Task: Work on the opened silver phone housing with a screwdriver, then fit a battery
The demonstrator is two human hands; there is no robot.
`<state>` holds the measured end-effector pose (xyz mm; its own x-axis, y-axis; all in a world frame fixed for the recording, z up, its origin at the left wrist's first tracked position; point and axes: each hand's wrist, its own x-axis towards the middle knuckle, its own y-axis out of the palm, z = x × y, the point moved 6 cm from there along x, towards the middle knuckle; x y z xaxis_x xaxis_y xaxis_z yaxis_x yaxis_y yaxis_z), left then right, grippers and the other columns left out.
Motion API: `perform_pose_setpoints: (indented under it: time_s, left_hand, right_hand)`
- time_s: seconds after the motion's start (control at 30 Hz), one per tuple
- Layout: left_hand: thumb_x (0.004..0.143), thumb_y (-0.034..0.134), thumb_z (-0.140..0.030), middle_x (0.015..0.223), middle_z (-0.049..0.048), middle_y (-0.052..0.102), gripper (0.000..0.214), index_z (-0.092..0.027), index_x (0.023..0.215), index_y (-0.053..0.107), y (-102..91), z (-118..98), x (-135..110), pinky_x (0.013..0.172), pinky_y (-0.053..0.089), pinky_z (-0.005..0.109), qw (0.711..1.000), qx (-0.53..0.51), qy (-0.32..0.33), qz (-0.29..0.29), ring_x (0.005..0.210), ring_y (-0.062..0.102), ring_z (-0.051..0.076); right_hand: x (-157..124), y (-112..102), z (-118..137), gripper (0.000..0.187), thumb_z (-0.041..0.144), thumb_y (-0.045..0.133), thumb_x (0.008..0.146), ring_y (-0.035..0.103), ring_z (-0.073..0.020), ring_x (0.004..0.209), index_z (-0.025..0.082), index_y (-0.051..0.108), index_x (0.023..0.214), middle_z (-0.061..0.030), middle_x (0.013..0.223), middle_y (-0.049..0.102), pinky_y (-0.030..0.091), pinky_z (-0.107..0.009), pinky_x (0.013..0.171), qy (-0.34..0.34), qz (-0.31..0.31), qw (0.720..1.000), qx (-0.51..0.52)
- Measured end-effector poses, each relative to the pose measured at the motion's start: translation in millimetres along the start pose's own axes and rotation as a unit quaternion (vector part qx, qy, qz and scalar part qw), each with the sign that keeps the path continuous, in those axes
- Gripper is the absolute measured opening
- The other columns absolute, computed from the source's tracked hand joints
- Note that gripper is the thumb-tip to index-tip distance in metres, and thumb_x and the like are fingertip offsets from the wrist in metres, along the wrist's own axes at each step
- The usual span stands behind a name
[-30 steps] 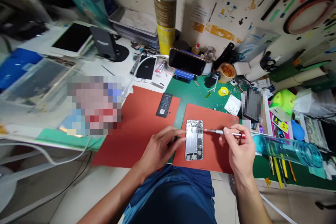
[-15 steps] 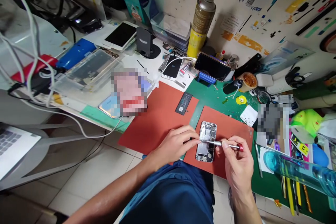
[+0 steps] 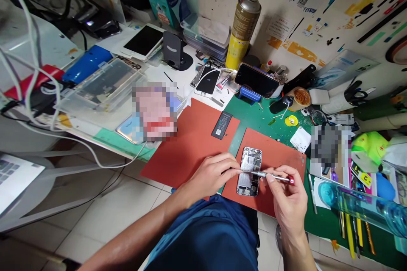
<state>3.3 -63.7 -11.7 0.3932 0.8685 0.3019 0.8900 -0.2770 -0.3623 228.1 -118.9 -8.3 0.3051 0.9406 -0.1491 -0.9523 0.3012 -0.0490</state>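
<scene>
An opened phone body (image 3: 249, 171), its inner parts bare, lies on the right-hand red mat (image 3: 288, 154). My right hand (image 3: 288, 192) grips a slim metal screwdriver (image 3: 270, 175) with a red end, held nearly level over the phone, its tip pointing left. At the phone's left edge, my left hand (image 3: 219, 172) has thumb and fingers drawn together by that tip; what lies between them is too small to make out. A black phone battery (image 3: 221, 125) rests on the left-hand red mat (image 3: 187, 139), beyond my left hand.
Behind the mats stand a spray can (image 3: 243, 29) and a phone on a blue stand (image 3: 257, 81). On the right lie a clear blue bottle (image 3: 362, 205) and several tweezers and tools. White cables (image 3: 85, 146) hang at left beside a plastic box (image 3: 98, 87).
Both hands, the screwdriver and the phone body keep almost the same places. The whole view has shifted very slightly.
</scene>
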Motion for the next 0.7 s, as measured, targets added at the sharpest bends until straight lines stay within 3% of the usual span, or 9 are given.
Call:
perform_pose_setpoints:
  time_s: [0.17,0.3,0.5,0.7]
  left_hand:
    - [0.109,0.062,-0.02,0.096,0.0034,0.077,0.017,-0.02,0.1,0.076,1.0,1,0,0.08,0.056,0.023,1.0,0.0,0.001,0.007,0.086,0.072,0.014]
    - [0.11,0.06,-0.022,0.097,0.0038,0.077,0.019,-0.021,0.102,0.077,2.2,2,-1,0.082,0.057,0.024,1.0,0.01,0.002,0.022,0.087,0.072,0.014]
    - [0.111,0.057,-0.023,0.101,0.0048,0.078,0.023,-0.021,0.104,0.079,4.5,1,-2,0.082,0.057,0.026,0.999,0.022,0.02,0.04,0.09,0.073,0.015]
    - [0.108,0.064,-0.026,0.1,0.003,0.075,0.013,-0.021,0.106,0.076,2.6,1,-2,0.079,0.056,0.025,0.999,0.02,-0.006,0.044,0.086,0.071,0.014]
  right_hand:
    - [-1,3,16,0.026,0.032,0.087,0.091,0.083,-0.0224,0.089,0.025,0.067,0.107,-0.006,0.101,0.083,0.069,-0.031,0.077,-0.049,0.012,0.997,-0.056]
    - [0,5,26,0.023,0.031,0.086,0.091,0.084,-0.0221,0.086,0.025,0.069,0.104,-0.0052,0.096,0.084,0.07,-0.031,0.077,-0.073,0.009,0.993,-0.089]
    - [3,3,24,0.024,0.035,0.086,0.092,0.084,-0.0223,0.087,0.025,0.069,0.106,-0.0052,0.095,0.084,0.071,-0.031,0.078,-0.069,0.01,0.991,-0.118]
    - [3,-1,23,0.027,0.037,0.086,0.092,0.082,-0.0202,0.077,0.024,0.069,0.107,-0.0039,0.09,0.083,0.07,-0.03,0.072,-0.061,0.005,0.99,-0.128]
